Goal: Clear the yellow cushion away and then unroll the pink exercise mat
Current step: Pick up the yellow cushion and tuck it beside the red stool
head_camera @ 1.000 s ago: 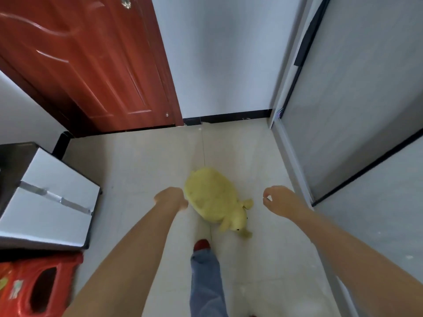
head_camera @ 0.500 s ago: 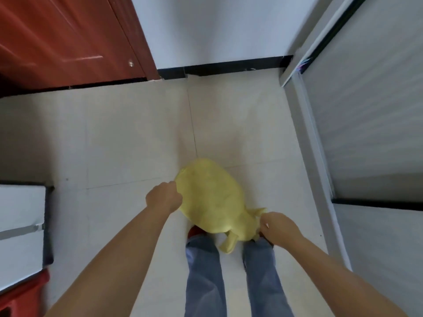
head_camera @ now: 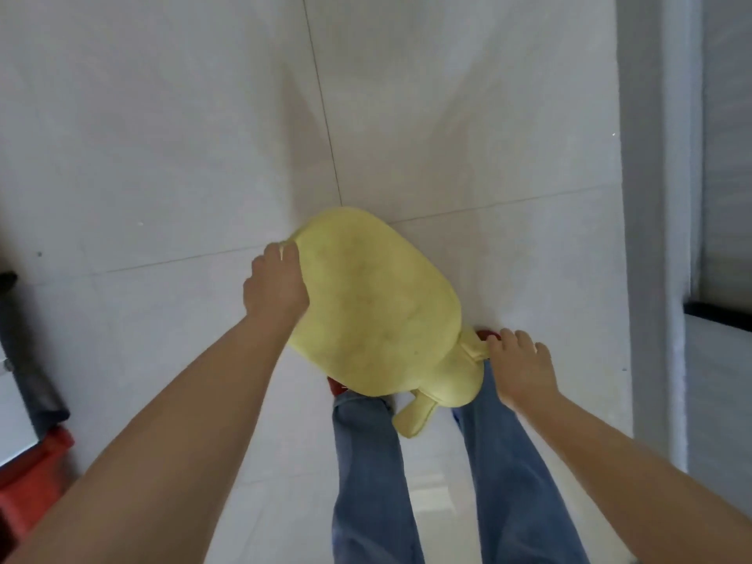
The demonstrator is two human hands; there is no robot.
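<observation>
cushion [head_camera: 374, 307]: pale yellow, faint darker blotches on the flat face
trousers [head_camera: 368, 474]: washed blue denim
shoes [head_camera: 336, 387]: red, only the toes showing
floor [head_camera: 171, 148]: off-white tiles, thin dark grout lines
crate [head_camera: 30, 478]: bright red, at the left edge
door frame [head_camera: 643, 197]: light grey
strip [head_camera: 718, 315]: black, at the right edge

pale tiled floor [head_camera: 162, 156], blue jeans [head_camera: 366, 482], red shoes [head_camera: 335, 386], a red crate [head_camera: 32, 474] at left edge.
</observation>
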